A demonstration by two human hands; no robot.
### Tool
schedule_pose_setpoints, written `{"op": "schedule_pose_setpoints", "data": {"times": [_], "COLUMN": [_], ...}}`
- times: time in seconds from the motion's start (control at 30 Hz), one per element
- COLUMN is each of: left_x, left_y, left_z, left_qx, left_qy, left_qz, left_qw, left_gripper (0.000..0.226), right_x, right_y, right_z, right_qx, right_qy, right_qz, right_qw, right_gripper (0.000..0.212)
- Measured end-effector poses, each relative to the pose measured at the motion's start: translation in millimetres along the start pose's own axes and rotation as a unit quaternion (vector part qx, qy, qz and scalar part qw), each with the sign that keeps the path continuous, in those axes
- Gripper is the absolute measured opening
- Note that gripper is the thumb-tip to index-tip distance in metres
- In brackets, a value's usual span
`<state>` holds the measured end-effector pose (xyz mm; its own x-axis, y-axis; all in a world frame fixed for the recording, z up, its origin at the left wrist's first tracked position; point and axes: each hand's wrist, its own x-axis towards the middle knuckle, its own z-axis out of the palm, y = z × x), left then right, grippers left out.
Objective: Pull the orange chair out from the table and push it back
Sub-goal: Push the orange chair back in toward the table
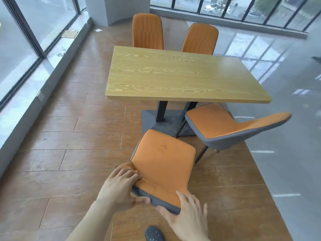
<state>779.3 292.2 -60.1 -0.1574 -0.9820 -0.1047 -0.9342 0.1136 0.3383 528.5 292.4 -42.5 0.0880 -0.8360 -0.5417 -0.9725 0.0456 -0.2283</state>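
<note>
An orange chair [163, 159] with a grey back shell stands on the wood floor, well clear of the near edge of the wooden table [173, 75]. My left hand [119, 185] grips the left top corner of its backrest, fingers over the front and thumb behind. My right hand [187, 214] holds the right top corner of the backrest the same way. The seat faces the table, and its legs are hidden beneath it.
A second orange chair [225, 126] sits angled at the table's near right corner. Two more orange chairs [147, 32] [199, 39] stand at the far side. Glass walls run along the left and back. A dark shoe [154, 233] shows at the bottom.
</note>
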Motion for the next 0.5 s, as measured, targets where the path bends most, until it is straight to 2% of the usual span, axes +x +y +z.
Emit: {"op": "schedule_pose_setpoints", "data": {"times": [0.07, 0.13, 0.2, 0.5], "left_x": [-4, -10, -14, 8], "left_y": [0, -2, -1, -3], "left_z": [4, 9, 9, 5], "left_qx": [-0.001, -0.008, -0.009, 0.001], "left_qy": [0.032, 0.058, 0.052, 0.075], "left_qz": [0.001, -0.004, -0.010, -0.035], "left_qw": [0.999, 0.998, 0.999, 0.997], "left_gripper": [0.099, 0.095, 0.094, 0.081], "right_x": [-1, 2, 6, 37], "right_y": [2, 5, 8, 6], "right_z": [8, 16, 18, -7], "right_qx": [0.034, 0.063, 0.061, 0.022], "right_qy": [0.032, 0.030, 0.021, 0.020], "right_qz": [0.014, 0.000, -0.015, -0.063], "right_qw": [0.999, 0.998, 0.998, 0.998], "right_gripper": [0.119, 0.122, 0.124, 0.105]}}
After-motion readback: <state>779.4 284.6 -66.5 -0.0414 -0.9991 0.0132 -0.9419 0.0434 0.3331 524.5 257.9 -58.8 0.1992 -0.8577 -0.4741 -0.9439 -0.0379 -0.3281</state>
